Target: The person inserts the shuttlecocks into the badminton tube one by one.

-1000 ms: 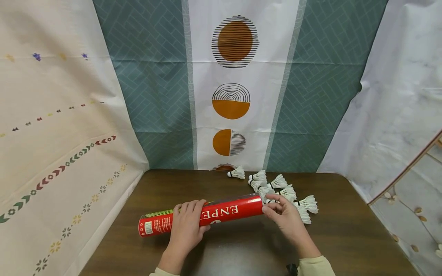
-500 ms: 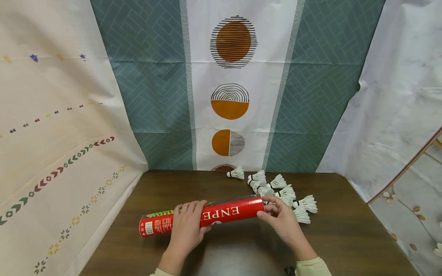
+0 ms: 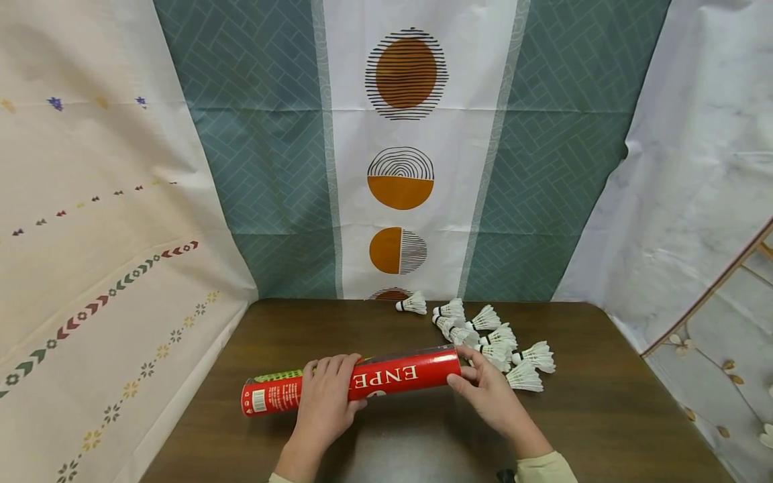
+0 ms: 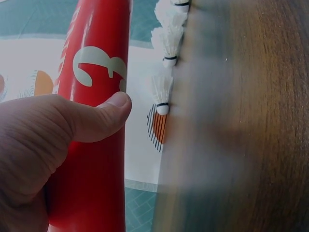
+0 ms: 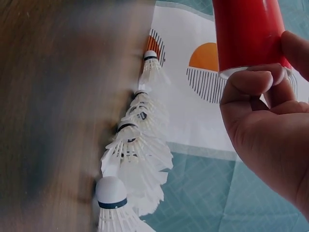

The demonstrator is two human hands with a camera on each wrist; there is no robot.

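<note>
A long red shuttlecock tube (image 3: 398, 373) with white lettering and a green dotted patch is held tilted above the table, its right end higher. My left hand (image 3: 326, 399) grips it around the middle; in the left wrist view the thumb (image 4: 104, 116) lies across its red side. At the tube's right end is my right hand (image 3: 492, 396). The right wrist view shows curled fingers (image 5: 251, 83) at the rim and the thumb against the tube's outer side. What is inside the tube is hidden.
Several white shuttlecocks (image 3: 485, 318) lie in a loose group behind and right of the tube's end. One shuttlecock (image 3: 413, 302) sits apart near the back edge. The brown wooden table (image 3: 604, 402) meets a hanging patterned cloth (image 3: 404, 134) behind.
The right hand has shifted slightly left and down, its fingers closer in at the tube's end. That end has dipped a little. The left hand keeps its grip.
</note>
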